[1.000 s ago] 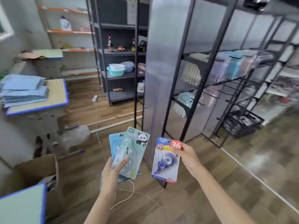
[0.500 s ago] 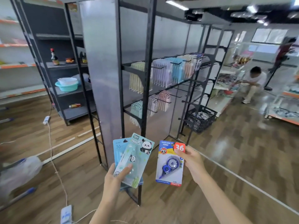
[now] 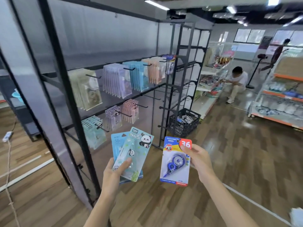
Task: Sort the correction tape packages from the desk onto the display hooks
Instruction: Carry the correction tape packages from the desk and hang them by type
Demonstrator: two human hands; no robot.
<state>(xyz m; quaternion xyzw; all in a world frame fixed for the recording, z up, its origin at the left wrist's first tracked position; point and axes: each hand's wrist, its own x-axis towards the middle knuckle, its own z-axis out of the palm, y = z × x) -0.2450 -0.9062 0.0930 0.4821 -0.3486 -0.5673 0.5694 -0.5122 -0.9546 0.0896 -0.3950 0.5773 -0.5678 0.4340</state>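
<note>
Black wire display rack [image 3: 164,86] now fills the view from nine to one o'clock, where a second ago it stood side-on. Left hand [image 3: 114,174] grips the panda correction tape package [image 3: 136,154] over a blue one; right hand [image 3: 199,159] pinches the blue-dispenser package [image 3: 176,161]. Hanging looks next, on the free hooks [image 3: 152,97] at twelve.

Black hook rack [image 3: 172,89] carries hanging packages [image 3: 117,80]; basket [image 3: 183,122] on floor [image 3: 237,153].
</note>
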